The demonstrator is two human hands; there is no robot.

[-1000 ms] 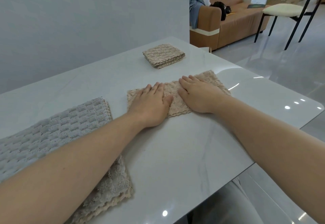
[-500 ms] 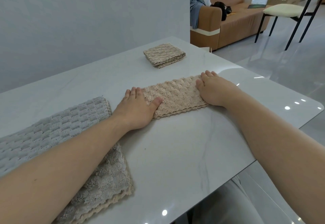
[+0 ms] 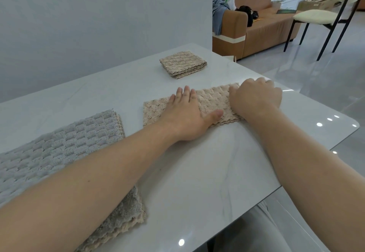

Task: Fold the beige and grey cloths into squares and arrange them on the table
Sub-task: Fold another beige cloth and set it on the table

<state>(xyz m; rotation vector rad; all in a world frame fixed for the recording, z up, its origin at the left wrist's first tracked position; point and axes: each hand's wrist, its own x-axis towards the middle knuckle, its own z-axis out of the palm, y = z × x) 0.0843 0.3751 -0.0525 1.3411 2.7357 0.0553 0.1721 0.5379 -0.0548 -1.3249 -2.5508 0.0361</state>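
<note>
A beige cloth [image 3: 213, 101], folded into a long strip, lies across the middle of the white table [image 3: 197, 172]. My left hand [image 3: 187, 115] presses flat on the strip near its middle, fingers straight. My right hand [image 3: 254, 95] has its fingers curled round the strip's right end. A second beige cloth [image 3: 182, 63], folded into a square, sits farther back on the table. A grey cloth [image 3: 59, 152] lies spread at the near left, partly under my left forearm, with a beige edge showing beneath it.
A grey wall runs along the table's far side. The table's rounded right corner [image 3: 351, 125] is close to my right hand. Beyond it stand a brown sofa [image 3: 262, 24] and a black-legged chair [image 3: 324, 14] on the glossy floor.
My left hand slid right from the strip's left end toward its middle. My right hand went from flat on the right end to fingers curled round that end.
</note>
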